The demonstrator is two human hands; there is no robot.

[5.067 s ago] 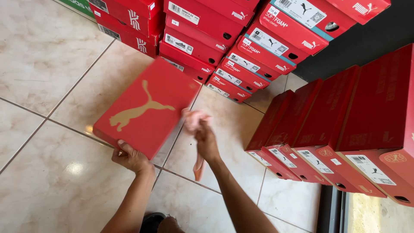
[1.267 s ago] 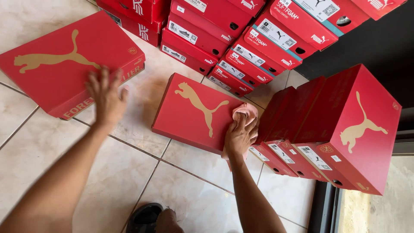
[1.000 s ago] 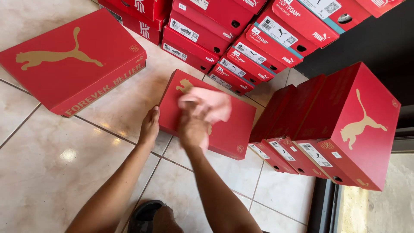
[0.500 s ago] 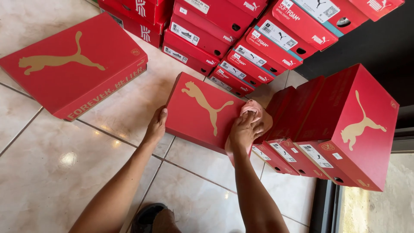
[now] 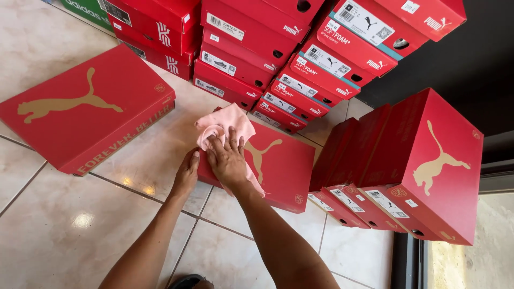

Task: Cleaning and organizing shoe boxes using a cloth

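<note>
While the right hand presses flat, fingers spread, on the pink cloth atop the red shoebox lying on the tiled floor, the left hand braces the box's near left edge, palm against it, not gripping. Risk: hard wiping could slide the box on smooth tile, since only one side is braced. Risk: a far swipe could nudge the leaning row of red boxes just beside its right edge, or the stacked boxes near the far edge. Open floor lies near-left; a larger red box sits apart at left.
</note>
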